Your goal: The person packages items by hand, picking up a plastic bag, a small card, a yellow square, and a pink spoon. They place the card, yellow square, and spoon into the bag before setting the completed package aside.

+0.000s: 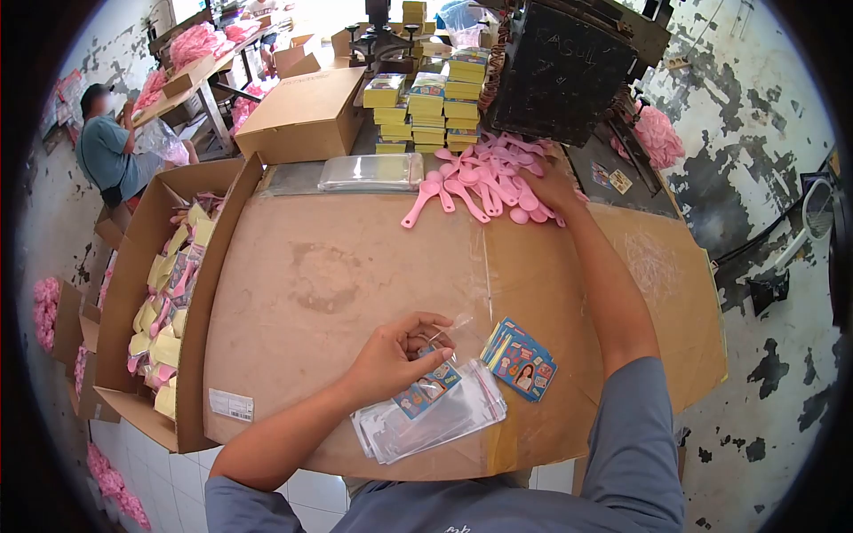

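My left hand [404,351] pinches the opening of a clear plastic bag [442,377], and a blue printed card shows inside it. Beneath that lies a stack of clear plastic bags [435,425] near the front edge. To the right sits a small fanned stack of blue printed cards [522,364]. My right hand [553,188] reaches to the far side, over the right part of a heap of pink plastic spoons [484,182]. Its fingertips are among the spoons, so whether they grip one is hidden.
At left stands a cardboard box [233,222] of packed bags. Behind are stacks of cards [426,111], a pack of clear sleeves [371,172], a closed carton [302,111] and a black machine [564,71]. Another person [120,147] sits at far left.
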### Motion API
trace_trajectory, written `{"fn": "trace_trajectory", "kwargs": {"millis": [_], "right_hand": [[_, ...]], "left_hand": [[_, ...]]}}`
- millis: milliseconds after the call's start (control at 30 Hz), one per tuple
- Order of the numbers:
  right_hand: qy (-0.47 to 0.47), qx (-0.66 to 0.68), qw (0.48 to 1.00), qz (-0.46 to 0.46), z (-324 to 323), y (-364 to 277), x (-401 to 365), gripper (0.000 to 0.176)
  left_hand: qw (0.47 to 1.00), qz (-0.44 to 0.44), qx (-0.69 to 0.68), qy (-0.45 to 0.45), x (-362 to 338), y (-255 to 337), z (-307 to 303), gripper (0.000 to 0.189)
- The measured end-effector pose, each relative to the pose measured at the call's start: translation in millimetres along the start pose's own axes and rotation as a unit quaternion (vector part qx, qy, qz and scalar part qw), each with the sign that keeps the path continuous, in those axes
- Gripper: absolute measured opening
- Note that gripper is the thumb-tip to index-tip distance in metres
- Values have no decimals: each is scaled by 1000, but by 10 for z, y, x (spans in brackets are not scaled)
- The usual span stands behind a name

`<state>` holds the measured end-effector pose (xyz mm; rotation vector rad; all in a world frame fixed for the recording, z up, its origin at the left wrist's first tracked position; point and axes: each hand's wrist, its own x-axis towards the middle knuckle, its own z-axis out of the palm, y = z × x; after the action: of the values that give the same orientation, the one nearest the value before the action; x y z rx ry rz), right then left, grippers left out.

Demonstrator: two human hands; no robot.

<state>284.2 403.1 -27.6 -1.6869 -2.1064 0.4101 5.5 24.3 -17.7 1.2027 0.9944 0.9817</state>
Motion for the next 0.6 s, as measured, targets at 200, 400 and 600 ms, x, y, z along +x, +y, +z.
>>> {"fn": "trace_trajectory", "kwargs": {"millis": [200, 400, 600], "right_hand": [[23, 68, 995, -67, 130, -265, -712, 71], [3, -20, 998, -62, 65, -749, -1680, 69], [45, 34, 981, -186, -382, -426, -2024, 53]], "left_hand": [[999, -14, 28, -28, -12, -2, -30, 48], [996, -69, -9, -64, -28, -16, -93, 44], [988, -69, -92, -101, 13, -114, -159, 30]]}}
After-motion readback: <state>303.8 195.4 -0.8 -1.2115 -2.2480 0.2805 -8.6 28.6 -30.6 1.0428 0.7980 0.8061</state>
